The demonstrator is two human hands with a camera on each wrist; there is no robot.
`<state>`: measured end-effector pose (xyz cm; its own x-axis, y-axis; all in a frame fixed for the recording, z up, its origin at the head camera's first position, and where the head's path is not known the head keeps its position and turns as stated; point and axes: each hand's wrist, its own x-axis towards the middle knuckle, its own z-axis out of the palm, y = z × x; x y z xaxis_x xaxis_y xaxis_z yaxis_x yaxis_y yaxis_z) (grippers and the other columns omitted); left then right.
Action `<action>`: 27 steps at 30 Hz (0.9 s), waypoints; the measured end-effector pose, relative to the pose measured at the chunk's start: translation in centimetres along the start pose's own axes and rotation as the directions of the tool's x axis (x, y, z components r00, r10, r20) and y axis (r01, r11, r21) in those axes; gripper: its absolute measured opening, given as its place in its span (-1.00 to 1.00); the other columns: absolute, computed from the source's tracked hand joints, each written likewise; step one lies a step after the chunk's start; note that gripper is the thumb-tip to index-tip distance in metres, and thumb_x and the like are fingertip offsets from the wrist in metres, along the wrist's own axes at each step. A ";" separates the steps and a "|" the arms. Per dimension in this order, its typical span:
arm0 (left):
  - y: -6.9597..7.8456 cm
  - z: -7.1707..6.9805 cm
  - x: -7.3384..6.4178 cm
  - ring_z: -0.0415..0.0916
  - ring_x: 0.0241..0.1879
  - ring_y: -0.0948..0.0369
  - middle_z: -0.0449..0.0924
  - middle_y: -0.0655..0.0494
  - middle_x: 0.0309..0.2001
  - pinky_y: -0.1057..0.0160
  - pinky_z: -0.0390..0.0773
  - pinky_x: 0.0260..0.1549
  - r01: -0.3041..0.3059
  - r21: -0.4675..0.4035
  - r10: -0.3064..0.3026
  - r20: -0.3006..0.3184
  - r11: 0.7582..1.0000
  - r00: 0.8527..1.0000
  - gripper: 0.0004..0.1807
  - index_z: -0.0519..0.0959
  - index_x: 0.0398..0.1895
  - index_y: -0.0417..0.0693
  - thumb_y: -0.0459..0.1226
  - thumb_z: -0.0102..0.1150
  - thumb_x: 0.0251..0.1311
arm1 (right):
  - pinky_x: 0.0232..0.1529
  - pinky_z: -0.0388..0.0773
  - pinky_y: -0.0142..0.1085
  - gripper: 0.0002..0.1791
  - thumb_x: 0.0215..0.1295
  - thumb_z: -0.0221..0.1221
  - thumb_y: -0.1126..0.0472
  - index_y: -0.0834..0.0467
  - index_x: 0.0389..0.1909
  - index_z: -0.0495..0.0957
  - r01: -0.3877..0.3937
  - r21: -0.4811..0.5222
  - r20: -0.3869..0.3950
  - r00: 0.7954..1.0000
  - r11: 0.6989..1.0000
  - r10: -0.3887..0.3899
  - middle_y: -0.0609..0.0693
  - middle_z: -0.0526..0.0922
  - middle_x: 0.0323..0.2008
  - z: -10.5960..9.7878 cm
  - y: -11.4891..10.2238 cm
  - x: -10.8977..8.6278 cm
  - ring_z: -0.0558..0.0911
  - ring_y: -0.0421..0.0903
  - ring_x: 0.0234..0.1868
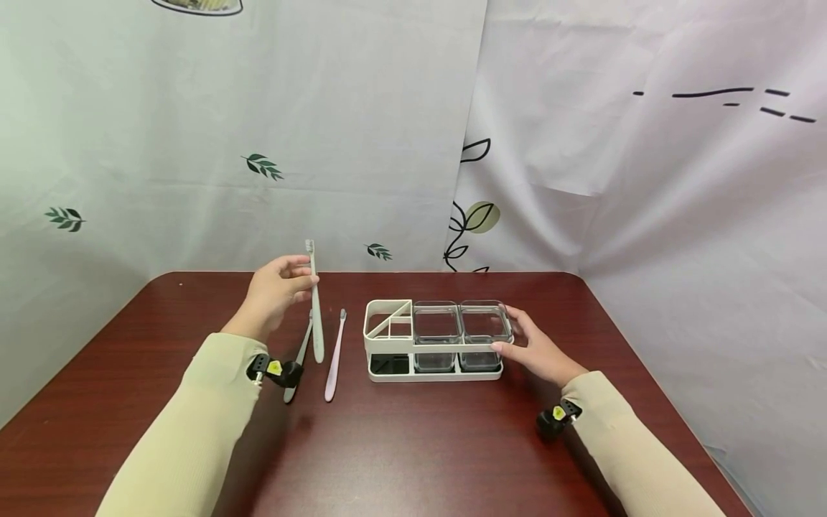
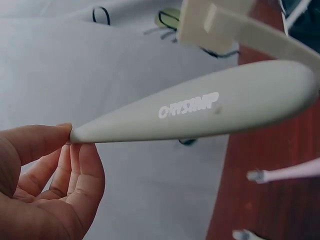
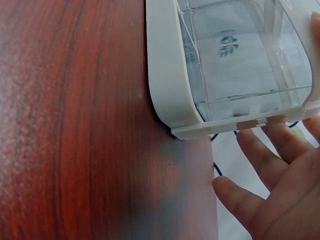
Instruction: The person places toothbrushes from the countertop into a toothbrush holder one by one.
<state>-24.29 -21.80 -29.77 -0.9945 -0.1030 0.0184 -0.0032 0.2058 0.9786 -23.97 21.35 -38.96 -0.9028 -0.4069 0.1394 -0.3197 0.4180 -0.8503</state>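
Between thumb and fingers, my left hand [image 1: 279, 286] pinches a pale green toothbrush [image 1: 316, 316] near its neck, upright with the bristles at the top. Its broad handle [image 2: 200, 110] carries white lettering in the left wrist view. On the table below lie a dark grey-green toothbrush [image 1: 300, 366], partly hidden behind the held one, and a pink toothbrush [image 1: 335, 359]. A white toothbrush holder [image 1: 436, 345] stands to the right with two clear cups [image 1: 437, 323] in it. My right hand [image 1: 536, 348] grips the holder's right end, thumb at the front rim, fingers round the side.
The holder's left part has an open top divided by slanted bars [image 1: 390, 327] over a dark base pad [image 1: 390, 364]. All this is on a reddish-brown wooden table [image 1: 413, 445]. A pale printed cloth [image 1: 362, 143] hangs behind the table's back edge.
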 end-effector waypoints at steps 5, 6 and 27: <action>1.4 1.0 -0.6 0.52 -0.26 0.38 0.46 0.16 -0.16 0.38 0.61 -0.19 -0.045 -0.041 0.045 -0.007 0.998 0.999 -0.43 0.28 0.35 -0.26 -0.41 0.13 0.28 | 0.23 0.33 0.11 -0.15 0.28 0.26 0.14 0.19 0.45 -0.01 -0.010 -0.006 -0.004 1.000 1.000 0.010 0.29 0.31 0.33 0.0 -0.1 0.0 0.36 0.21 0.30; 1.7 1.3 -0.8 0.52 -0.26 0.38 0.46 0.16 -0.17 0.39 0.61 -0.21 -0.057 -0.061 0.057 -0.009 0.996 0.998 -0.44 0.28 0.34 -0.27 -0.43 0.13 0.27 | 0.24 0.32 0.11 -0.15 0.28 0.26 0.13 0.18 0.45 -0.01 -0.010 -0.007 -0.002 1.000 1.000 0.010 0.28 0.30 0.34 0.0 -0.1 0.1 0.35 0.21 0.31; 5.4 6.3 -2.9 0.54 -0.30 0.35 0.49 0.18 -0.28 0.38 0.61 -0.27 -0.213 -0.259 0.185 -0.130 0.942 0.974 -0.49 0.37 0.24 -0.29 -0.51 0.18 0.20 | 0.25 0.30 0.12 -0.18 0.30 0.23 0.22 0.21 0.45 -0.03 0.011 0.050 0.002 1.000 0.999 -0.011 0.32 0.30 0.32 0.2 -0.1 0.0 0.39 0.23 0.28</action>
<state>-22.11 -14.23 -25.86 -0.9559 -0.1886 0.2252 0.2360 -0.0364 0.9711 -23.90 21.17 -39.00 -0.8985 -0.4133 0.1477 -0.3148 0.3724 -0.8730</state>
